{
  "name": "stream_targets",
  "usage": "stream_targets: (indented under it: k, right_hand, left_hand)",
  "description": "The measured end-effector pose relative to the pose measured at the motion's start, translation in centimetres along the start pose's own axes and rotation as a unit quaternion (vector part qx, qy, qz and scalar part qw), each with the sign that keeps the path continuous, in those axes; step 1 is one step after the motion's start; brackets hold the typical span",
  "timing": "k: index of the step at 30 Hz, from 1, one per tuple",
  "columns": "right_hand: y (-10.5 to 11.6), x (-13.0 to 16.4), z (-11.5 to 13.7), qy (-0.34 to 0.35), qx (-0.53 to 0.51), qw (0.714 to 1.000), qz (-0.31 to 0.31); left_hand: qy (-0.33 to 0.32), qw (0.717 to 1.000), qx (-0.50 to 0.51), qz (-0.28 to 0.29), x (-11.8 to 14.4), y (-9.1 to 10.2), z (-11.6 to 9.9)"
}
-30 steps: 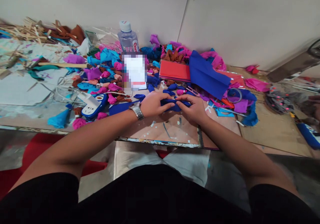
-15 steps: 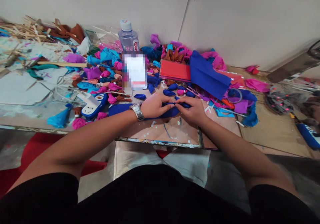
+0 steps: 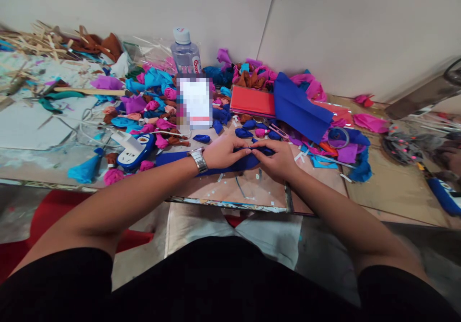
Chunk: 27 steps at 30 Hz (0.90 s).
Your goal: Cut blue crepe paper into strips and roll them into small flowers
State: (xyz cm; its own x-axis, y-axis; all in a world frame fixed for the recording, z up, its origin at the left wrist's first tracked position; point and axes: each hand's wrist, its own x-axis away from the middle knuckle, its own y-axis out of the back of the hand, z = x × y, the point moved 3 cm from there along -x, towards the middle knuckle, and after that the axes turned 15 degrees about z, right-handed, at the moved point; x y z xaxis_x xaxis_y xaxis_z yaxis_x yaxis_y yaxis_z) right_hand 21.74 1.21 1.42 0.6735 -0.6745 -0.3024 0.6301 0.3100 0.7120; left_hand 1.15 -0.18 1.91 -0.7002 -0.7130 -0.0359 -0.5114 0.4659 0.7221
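My left hand [image 3: 221, 151], with a metal watch on the wrist, and my right hand [image 3: 279, 159] meet at the table's near middle. Both pinch a long strip of dark blue crepe paper [image 3: 173, 158] that lies flat and runs left under my left hand. The fingers press the strip's folded right end between them. Just beyond the hands lie several small rolled blue and pink paper buds [image 3: 245, 133].
A big heap of coloured paper pieces [image 3: 151, 101], a water bottle [image 3: 185, 53], a red paper pad [image 3: 252, 102], a blue sheet [image 3: 298, 108], a tape ring [image 3: 337, 137] and a blue-white power strip [image 3: 135, 150] crowd the table. Wooden sticks [image 3: 36, 41] lie far left.
My hands have slid slightly nearer and pressed the blue strip down flatter; more of the strip shows left of my wrist. The view shifted a little.
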Motion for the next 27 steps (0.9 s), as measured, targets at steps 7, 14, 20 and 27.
stream_targets:
  k: [7,14,20,27]
  right_hand:
    - [0.0,-0.1,0.1,-0.009,-0.008,1.000,0.004]
    - [-0.2,0.0,0.1,-0.014,-0.011,1.000,-0.001]
    - [0.0,-0.1,0.3,0.005,-0.024,1.000,-0.004]
    - [0.3,-0.1,0.6,0.018,-0.018,1.000,-0.016]
  left_hand:
    - [0.000,1.000,-0.021,-0.006,0.2,0.2,-0.4]
    - [0.007,1.000,0.008,0.005,0.1,0.1,-0.3]
    - [0.004,0.997,0.062,0.035,-0.3,0.1,0.3]
    - [0.000,0.995,0.097,0.037,-0.3,0.6,0.7]
